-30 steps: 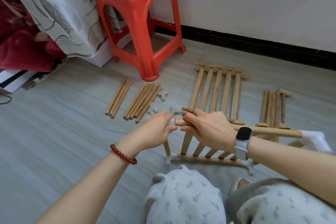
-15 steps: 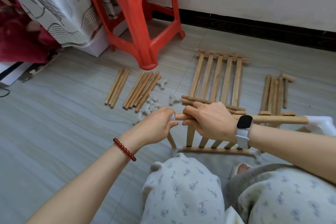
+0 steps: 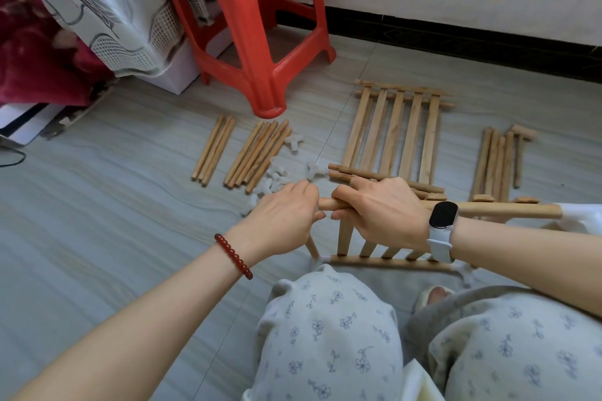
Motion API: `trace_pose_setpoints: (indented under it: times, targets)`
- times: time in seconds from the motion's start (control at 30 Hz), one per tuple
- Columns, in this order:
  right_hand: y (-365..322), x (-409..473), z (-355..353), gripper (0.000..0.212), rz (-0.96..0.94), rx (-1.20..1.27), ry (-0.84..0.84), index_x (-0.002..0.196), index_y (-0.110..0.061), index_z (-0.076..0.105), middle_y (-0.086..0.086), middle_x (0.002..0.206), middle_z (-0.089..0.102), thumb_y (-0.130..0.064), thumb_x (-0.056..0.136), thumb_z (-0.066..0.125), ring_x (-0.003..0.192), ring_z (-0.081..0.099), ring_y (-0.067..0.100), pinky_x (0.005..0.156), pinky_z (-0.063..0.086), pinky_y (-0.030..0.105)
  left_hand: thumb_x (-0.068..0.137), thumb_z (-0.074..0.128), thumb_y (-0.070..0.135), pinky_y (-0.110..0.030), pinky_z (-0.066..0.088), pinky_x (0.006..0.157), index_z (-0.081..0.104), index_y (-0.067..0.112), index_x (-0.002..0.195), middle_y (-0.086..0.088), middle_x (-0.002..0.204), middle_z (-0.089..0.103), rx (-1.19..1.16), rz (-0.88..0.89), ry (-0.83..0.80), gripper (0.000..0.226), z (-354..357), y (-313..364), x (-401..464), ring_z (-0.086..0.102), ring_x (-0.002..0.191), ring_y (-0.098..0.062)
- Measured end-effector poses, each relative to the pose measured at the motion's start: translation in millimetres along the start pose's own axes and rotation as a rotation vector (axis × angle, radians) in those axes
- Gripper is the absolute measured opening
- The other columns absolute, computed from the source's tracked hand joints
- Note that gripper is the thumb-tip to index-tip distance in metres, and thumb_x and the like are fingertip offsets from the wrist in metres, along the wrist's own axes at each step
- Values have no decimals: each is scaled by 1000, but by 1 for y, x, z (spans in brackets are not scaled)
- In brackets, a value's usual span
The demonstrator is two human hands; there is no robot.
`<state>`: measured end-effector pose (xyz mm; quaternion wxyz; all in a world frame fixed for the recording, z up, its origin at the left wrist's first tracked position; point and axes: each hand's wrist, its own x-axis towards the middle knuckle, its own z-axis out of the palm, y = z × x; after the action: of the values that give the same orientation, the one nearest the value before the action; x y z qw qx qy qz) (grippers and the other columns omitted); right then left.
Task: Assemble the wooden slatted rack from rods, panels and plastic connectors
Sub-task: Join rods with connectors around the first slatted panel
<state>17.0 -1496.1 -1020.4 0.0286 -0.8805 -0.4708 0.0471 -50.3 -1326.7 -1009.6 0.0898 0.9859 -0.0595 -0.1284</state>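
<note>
Soft even daylight, sharp centre, wide-angle edge warp.

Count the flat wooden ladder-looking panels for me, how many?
2. One light wooden slatted panel lies flat on the floor near the wall; another slatted panel stands under the hands. More may be hidden.

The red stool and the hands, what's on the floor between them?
Loose wooden rods and white plastic connectors, seen in the head view.

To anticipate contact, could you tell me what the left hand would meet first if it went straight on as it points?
Probably the rod end and the right hand gripping it; the left hand points right, nearly touching them already.
</note>
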Motion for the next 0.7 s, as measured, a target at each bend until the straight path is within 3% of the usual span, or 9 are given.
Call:
trace_pose_setpoints:
  times: [0.2, 0.43, 0.57, 0.7]
  targets:
    - [1, -1, 0, 40, -15, -7, 1, 107, -22, 51, -6, 80, 39, -52, 95, 29, 61, 43, 19, 45, 20, 26, 98, 40, 31, -30, 33, 68, 32, 16, 88, 0, 91, 37, -11, 13, -32, 20, -4, 2, 1, 38, 83, -17]
    - [4, 0, -1, 31, -65, 67, -15, 110, -21, 49, -7, 80, 44, -46, 95, 38, 58, 40, 13, 43, 18, 23, 97, 44, 29, -28, 33, 69, 33, 20, 88, 10, 78, 28, -59, 98, -45, 17, 0, 6, 9, 36, 77, -12]
    - [25, -7, -7, 34, 36, 272, -26, 114, -25, 44, -20, 77, 39, -49, 90, 48, 66, 36, -2, 53, 28, 17, 88, 59, 31, -17, 32, 68, 46, 26, 93, 17, 87, 42, -400, 6, 17, 15, 6, -7, 12, 44, 80, -2]
    - [56, -26, -9, 58, 21, 114, -27, 116, -27, 46, -12, 95, 41, -66, 83, 18, 80, 40, 6, 54, 30, 15, 85, 65, 27, -15, 38, 82, 55, 27, 98, 15, 99, 56, -825, -118, 98, 17, 15, -9, 13, 52, 94, 7]
